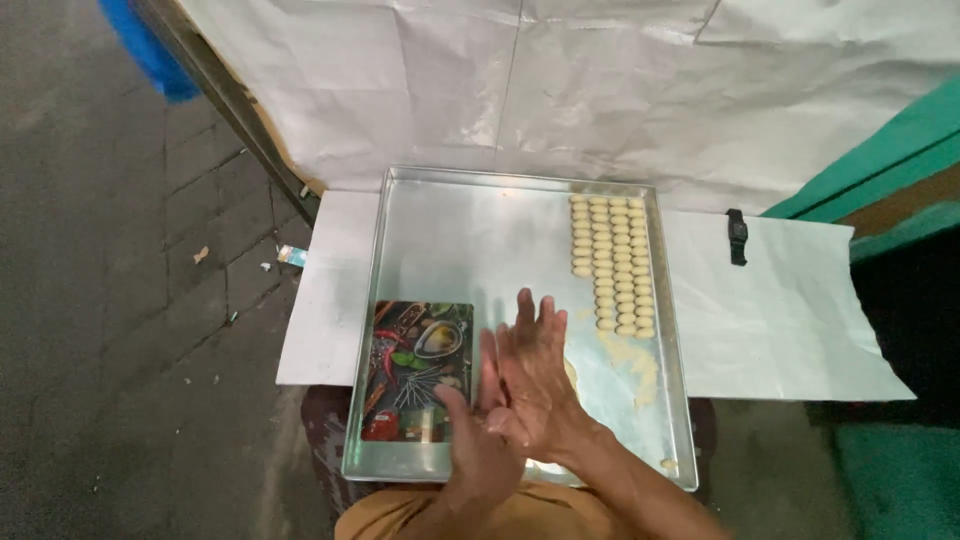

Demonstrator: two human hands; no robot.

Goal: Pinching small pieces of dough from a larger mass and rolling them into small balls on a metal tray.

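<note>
1. Far left: dark paving stones [120,300], with a small bit of litter [292,256] lying just beside the white paper sheet [780,320] that covers the work surface.
2. On that paper sits a large metal tray [470,230], its near edge close to the person's lap.
3. In the tray's near-left corner lies a rectangular board printed with spices and vegetables [415,370], flat on the tray floor.
4. Centre now: the left hand [480,440] and right hand [535,375] are pressed palm to palm over the tray, fingers stretched out flat; whether anything is caught between the palms, I cannot tell.
5. Just right of the hands, loose pale dough crumbs [635,365] are scattered on the tray.
6. Along the tray's far-right side, small pale dough pieces [612,262] stand in tidy rows.
7. Further right, a black wristwatch [737,236] rests on the paper, well apart from the tray.
</note>
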